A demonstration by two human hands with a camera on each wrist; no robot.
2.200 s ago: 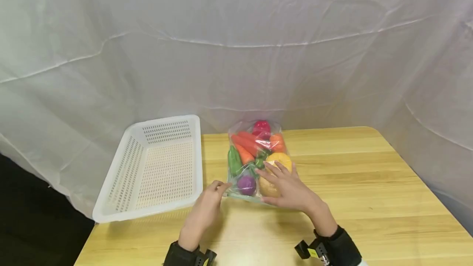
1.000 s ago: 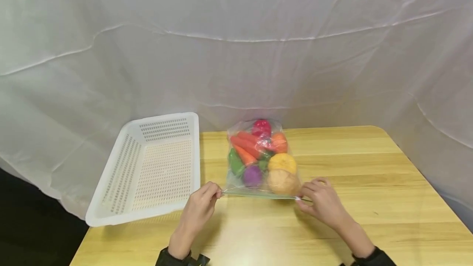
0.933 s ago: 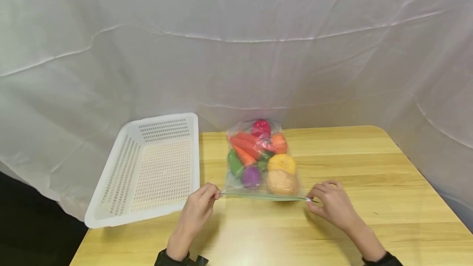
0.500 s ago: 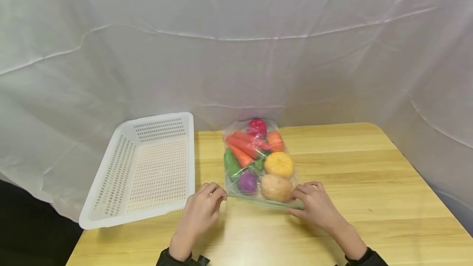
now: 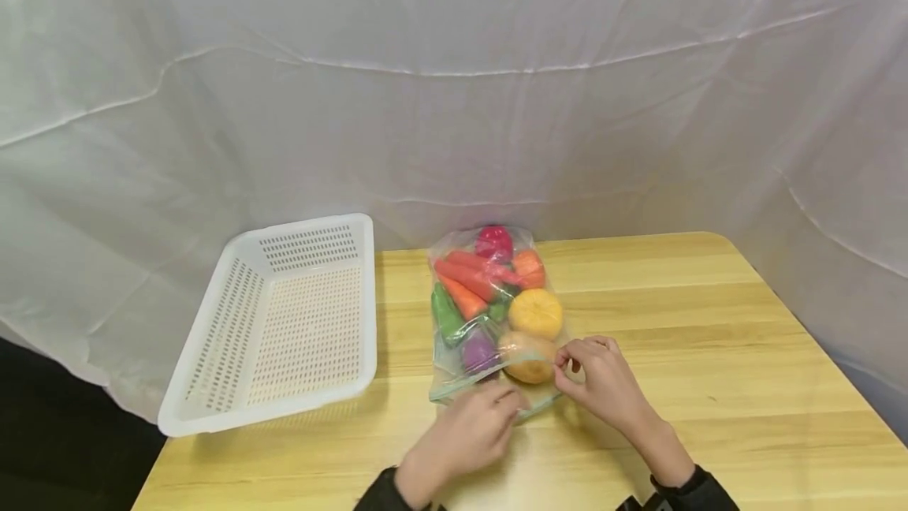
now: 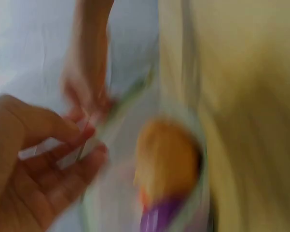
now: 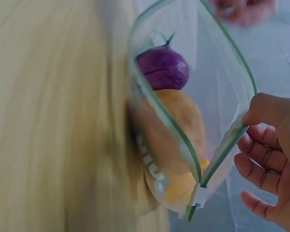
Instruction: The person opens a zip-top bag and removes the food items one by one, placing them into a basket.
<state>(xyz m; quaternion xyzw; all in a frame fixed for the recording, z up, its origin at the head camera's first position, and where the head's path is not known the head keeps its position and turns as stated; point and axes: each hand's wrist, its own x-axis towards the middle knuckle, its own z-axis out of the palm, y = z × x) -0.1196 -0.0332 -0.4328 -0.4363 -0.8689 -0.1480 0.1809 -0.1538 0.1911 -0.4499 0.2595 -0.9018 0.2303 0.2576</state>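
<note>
The wooden table (image 5: pixel 709 353) spreads wide, the white basket (image 5: pixel 370 298) sits on the left, and just right of it, not touching, lies the clear bag (image 5: pixel 448 369), full of vegetables and gaping at its near end! The right hand (image 5: pixel 603 385) pinches the raised lip between thumb and forefinger, its other fingers loosely bent. The left hand (image 5: pixel 471 428) is right at the mouth, fingers curved, but it's a blur, and I can't tell whether it has any plastic in its grasp.

Biggest danger first: the potato (image 7: pixel 181 121) lies just inside that mouth, so a hard tug or a lifted far end could well roll it onto the table. The purple vegetable (image 7: pixel 166 67) beside it could follow! Next, that rim is thin and slick-looking; if the right fingertips slip, the lip likely flops down and the mouth collapses. Smallest worry, the white slider (image 7: pixel 199 197): spread the lips too hard and the strain runs to its corner, maybe splitting the plastic.

Now the views! Only the head view takes in the basket and the crimson vegetable (image 5: pixel 494 244) at the bag's far end. The right wrist view answers with the slider clipped at the corner and the printed letters (image 7: pixel 149 154), both lost from above. The left wrist view offers the left hand's palm side, badly smeared
</note>
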